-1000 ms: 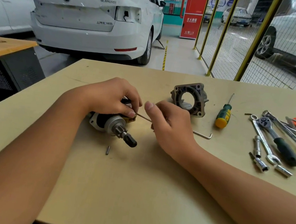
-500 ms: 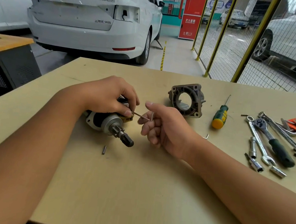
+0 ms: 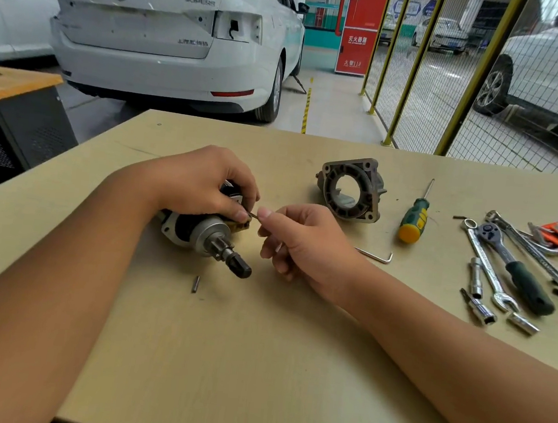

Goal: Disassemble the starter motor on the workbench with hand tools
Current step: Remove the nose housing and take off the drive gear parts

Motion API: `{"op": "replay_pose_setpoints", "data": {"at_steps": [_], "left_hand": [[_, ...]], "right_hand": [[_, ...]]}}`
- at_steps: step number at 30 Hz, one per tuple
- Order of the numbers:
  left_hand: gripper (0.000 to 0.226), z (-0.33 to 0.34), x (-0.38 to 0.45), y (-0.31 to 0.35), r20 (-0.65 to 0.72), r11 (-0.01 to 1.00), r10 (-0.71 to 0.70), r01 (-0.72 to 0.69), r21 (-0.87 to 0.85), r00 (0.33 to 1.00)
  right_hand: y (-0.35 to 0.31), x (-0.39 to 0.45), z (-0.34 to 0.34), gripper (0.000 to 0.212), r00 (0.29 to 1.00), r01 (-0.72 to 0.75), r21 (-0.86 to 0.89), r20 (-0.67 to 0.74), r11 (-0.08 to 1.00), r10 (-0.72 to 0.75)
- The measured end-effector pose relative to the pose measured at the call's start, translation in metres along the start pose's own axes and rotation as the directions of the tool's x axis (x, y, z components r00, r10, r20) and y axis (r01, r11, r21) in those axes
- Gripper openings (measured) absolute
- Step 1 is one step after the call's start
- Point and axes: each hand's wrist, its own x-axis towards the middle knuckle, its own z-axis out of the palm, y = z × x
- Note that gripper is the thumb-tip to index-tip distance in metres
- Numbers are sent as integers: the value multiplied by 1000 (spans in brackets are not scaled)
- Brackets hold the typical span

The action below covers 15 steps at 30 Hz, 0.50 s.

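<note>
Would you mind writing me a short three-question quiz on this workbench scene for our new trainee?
1. True or false: the left hand grips the grey metal starter motor body lying on the tan wooden workbench.
2. Which tool does the right hand pinch? A) the green-and-yellow-handled screwdriver B) a thin metal hex key C) the black-handled ratchet wrench
3. Fill in: the removed grey metal end housing lies between the hands and the ____.

Key: 1 true; 2 B; 3 screwdriver.
</note>
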Motion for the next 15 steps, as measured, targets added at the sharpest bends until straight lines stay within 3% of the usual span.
{"op": "replay_pose_setpoints", "data": {"at_steps": [5,8,12,15], "left_hand": [[7,-1,-4,-6,-11,991,-16,14,-133,1000],[23,-6,-7,-11,-49,979,-79,69,-193,996],[10,-6,-4,-20,-99,973,-201,188,-133,975],[19,-6,-3,-21,-22,962,-240,234,-143,971]], "right_hand": [[3,-2,7,28,997,2,-125,-70,992,-11],[5,-1,11,24,989,52,-271,-118,961,-87],[10,1,14,24,939,157,-671,-126,724,-321],[11,2,12,20,919,166,-765,-109,622,-380]]}}
